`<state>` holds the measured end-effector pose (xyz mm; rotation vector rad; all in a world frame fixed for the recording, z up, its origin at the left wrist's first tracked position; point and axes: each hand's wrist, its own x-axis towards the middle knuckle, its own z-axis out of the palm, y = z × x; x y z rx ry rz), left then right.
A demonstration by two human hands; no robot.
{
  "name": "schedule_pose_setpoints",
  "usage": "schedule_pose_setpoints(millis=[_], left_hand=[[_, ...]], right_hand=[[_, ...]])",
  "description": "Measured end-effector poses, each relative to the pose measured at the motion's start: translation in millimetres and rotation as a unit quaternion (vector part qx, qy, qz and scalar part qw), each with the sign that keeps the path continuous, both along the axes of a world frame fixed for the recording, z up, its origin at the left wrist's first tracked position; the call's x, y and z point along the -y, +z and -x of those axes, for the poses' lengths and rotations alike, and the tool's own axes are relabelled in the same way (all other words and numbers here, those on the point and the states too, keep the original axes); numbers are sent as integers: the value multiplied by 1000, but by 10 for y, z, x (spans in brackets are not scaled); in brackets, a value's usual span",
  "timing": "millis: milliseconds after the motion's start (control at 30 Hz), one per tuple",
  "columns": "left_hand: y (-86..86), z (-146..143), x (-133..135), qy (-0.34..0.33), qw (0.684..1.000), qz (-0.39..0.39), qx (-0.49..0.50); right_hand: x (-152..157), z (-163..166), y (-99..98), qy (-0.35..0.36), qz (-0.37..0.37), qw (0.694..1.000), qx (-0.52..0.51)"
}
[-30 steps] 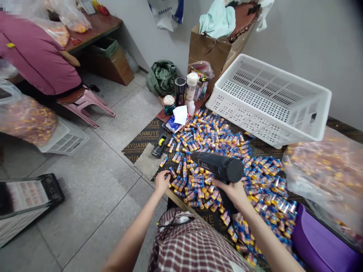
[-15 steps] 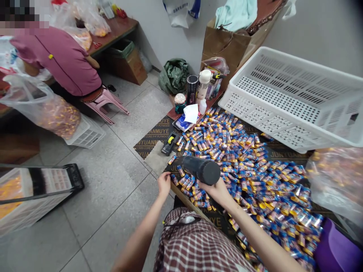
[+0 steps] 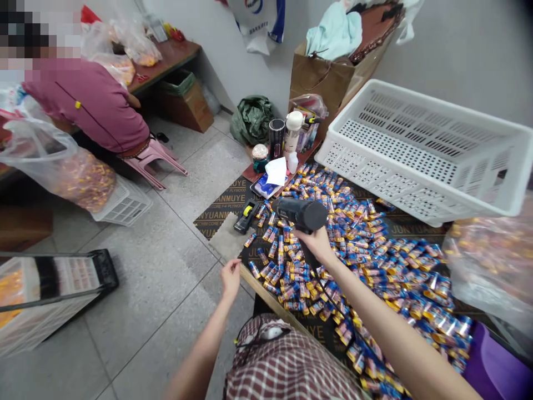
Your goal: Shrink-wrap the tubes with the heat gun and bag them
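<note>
My right hand (image 3: 318, 244) is wrapped round the handle of a black heat gun (image 3: 298, 214), whose barrel points left over a wide spread of small blue, red and yellow wrapped tubes (image 3: 353, 261) lying on a dark board (image 3: 216, 205). A black cord trails down from the gun along my forearm. My left hand (image 3: 230, 276) hovers at the board's near left corner, fingers loosely curled, holding nothing that I can see, just short of the nearest tubes.
A white perforated crate (image 3: 420, 150) sits tilted at the back right. Bottles and a black cup (image 3: 276, 139) stand behind the tubes. A person in a maroon shirt (image 3: 89, 103) sits at left on a pink stool. Clear bags (image 3: 62, 166) of goods lie around.
My right hand lifted the heat gun up and further back over the tubes. My left hand drew back off the tubes to the board's corner.
</note>
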<state>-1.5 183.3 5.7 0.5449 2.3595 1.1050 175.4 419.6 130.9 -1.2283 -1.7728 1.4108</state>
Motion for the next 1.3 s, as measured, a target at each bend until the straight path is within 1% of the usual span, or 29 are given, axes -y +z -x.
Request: schedule_pose_setpoints(millis=[100,167,233,300,367,467,600,833,933,1033,1200,1300], left_hand=[[-62,-42,93,-7,1000,-9,6],[-112,-58,144,-7,1000,-16,15],[-148,-66,170,-4,1000,-20,19],[-158,-68,174,-3,1000,-22,18],[-148,-67,166,-3,1000,-24,18],[-120,-74,144,-1,999,-31,28],[-95,-115,86,10,998,-45,48],[-57,-177,-51,7,997,-50,64],[-53,-167,-47,3,997,-51,62],[-75,-151,-13,-6,997,-47,57],[-116,-161,-6,-12,998,-33,59],[-120,-184,-43,-18,997,-27,64]], right_hand=[[-5,22,7,39,4,999,-2],[17,26,9,47,2,999,-1],[-3,28,-10,31,-5,999,7],[-79,17,-45,0,-10,1000,22],[-181,-20,-83,-26,-11,999,37],[-279,-123,-114,-44,-7,998,47],[-231,-251,-87,-52,-3,998,40],[-91,-260,25,-3,7,999,37],[-73,-265,77,-13,-2,998,59],[-38,-345,166,-15,-1,996,86],[161,-621,395,48,65,991,103],[345,-818,505,68,103,985,121]])
